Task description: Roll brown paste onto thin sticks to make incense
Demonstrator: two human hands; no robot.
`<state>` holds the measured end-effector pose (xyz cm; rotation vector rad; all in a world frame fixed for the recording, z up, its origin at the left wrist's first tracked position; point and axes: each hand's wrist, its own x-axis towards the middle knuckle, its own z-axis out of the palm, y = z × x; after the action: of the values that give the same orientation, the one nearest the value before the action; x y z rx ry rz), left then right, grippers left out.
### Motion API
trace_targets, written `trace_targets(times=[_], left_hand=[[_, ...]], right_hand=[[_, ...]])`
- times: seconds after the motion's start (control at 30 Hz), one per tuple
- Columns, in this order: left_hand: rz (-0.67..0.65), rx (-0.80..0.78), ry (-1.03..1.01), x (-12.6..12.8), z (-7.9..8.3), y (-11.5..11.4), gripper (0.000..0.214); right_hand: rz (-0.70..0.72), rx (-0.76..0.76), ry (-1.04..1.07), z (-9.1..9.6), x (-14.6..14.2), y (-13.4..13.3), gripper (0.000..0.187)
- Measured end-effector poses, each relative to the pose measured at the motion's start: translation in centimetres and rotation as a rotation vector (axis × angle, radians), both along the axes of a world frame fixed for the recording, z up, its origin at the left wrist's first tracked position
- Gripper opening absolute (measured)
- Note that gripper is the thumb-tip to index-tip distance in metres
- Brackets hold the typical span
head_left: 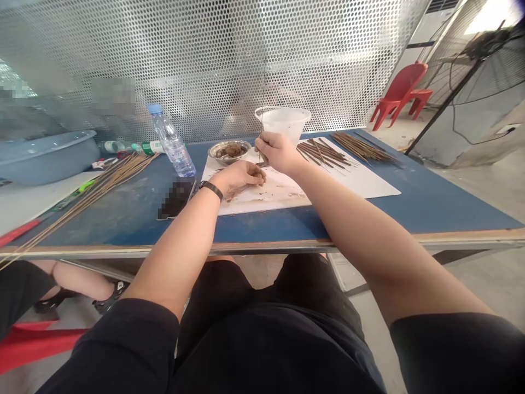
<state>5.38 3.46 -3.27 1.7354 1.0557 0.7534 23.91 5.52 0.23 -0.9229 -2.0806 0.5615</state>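
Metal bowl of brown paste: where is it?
Head view: the metal bowl sits at the white paper's far end, left of the right hand.

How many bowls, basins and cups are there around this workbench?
Metal bowl: 1
Blue plastic basin: 1
White plastic cup: 1
Total: 3

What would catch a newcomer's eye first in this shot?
The two bare hands at the middle of the blue table stand out: the right hand pinches a thin upright stick, and the left hand curls above a smeared white paper sheet. Just beyond sits a metal bowl of brown paste, with brown-coated sticks lying to the right. A perforated metal screen fills the background.
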Motion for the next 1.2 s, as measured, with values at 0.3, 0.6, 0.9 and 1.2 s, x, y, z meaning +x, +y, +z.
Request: trace_targets(times=[0.3,0.6,0.9,1.2], left_hand=[[-0.001,0.135,0.112,0.3,1.5,-0.5,0.026],[0.085,0.122,0.018,0.1,1.0,0.0,0.037],[0.077,0.083,-0.046,-0.1,0.7,0.1,0.042],[0.066,0.116,0.16,-0.3,0.6,0.4,0.036]], right_hand=[[0.141,-0.102,0.221,-0.8,-0.2,0.7,0.04],[0.141,-0.232,0.16,-0.7,-0.4,0.5,0.047],[0.136,-0.263,0.054,0.5,0.0,-0.5,0.045],[0.096,-0.149,0.09,-0.3,-0.3,-0.3,0.048]])
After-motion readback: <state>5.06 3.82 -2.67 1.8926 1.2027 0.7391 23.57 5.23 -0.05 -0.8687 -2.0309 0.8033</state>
